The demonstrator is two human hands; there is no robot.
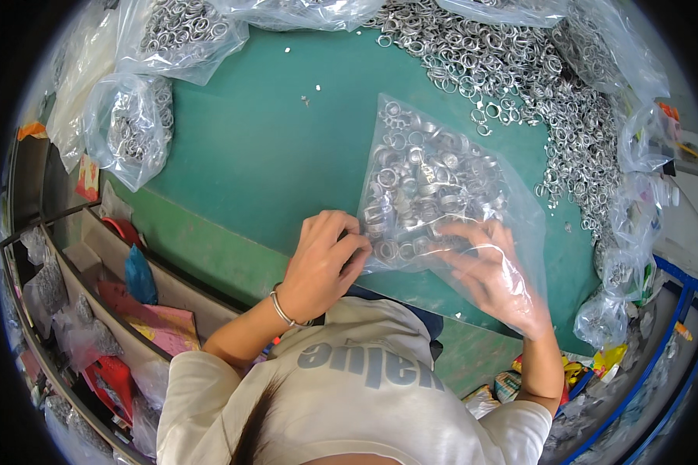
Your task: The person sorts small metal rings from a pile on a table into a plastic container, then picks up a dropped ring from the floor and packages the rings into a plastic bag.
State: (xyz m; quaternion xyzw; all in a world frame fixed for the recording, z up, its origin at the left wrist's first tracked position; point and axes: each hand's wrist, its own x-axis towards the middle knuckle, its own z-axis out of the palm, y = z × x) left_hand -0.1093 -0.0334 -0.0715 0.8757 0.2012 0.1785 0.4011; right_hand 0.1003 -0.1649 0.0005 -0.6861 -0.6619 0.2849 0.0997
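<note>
On the green tabletop in front of me lies a clear plastic bag [520, 205] with many silver metal rings [430, 174] in it. My right hand [488, 267] reaches inside the bag, seen through the film. Its fingers are apart and stretched toward the rings at the bag's near side, and some fingertips are among them. Beside the bag's near left corner is my left hand [326, 252], its fingers curled in and the thumb against them. Whatever those fingers may grip is hidden.
A large heap of loose silver rings [512, 66] spreads over the far right of the table. Other clear bags of rings [136, 128] stand at the far left. Drawers with packets [143, 310] lie at left; a blue-edged rack [678, 310] at right.
</note>
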